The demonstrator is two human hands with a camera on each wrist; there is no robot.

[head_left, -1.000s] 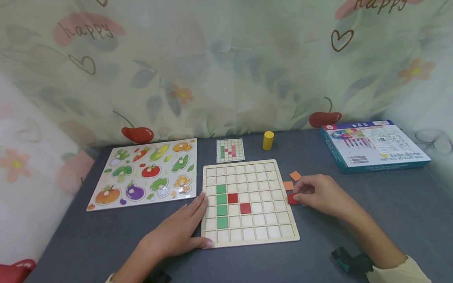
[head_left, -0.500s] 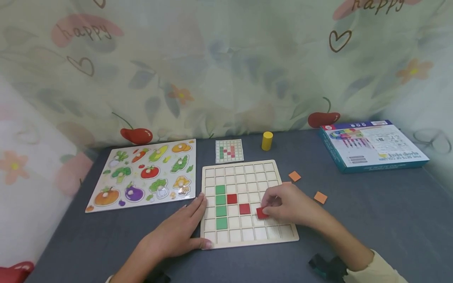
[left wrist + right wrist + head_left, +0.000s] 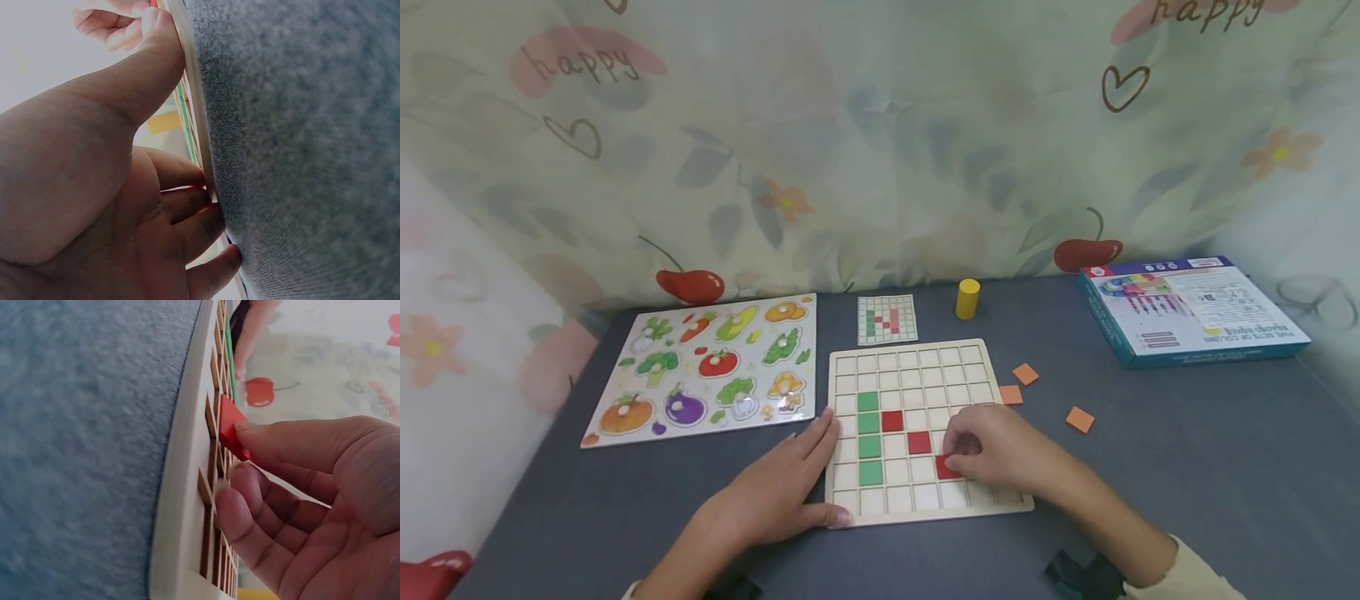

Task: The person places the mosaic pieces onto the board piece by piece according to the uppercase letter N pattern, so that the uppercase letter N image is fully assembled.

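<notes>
Red and square, so with no long axis, the pinched tile (image 3: pixel 945 468) sits tipped at the thumb and curled fingers of the right hand (image 3: pixel 997 446), to their left, over the wooden board (image 3: pixel 951 497), diagonally nearer the person and rightward of a second red tile (image 3: pixel 919 442). The left hand (image 3: pixel 778 487), farther from it, rests straight-fingered along the board's left edge; beyond the right edge, three orange tiles (image 3: pixel 1080 419) lie on the dark worktop (image 3: pixel 587 508).
</notes>
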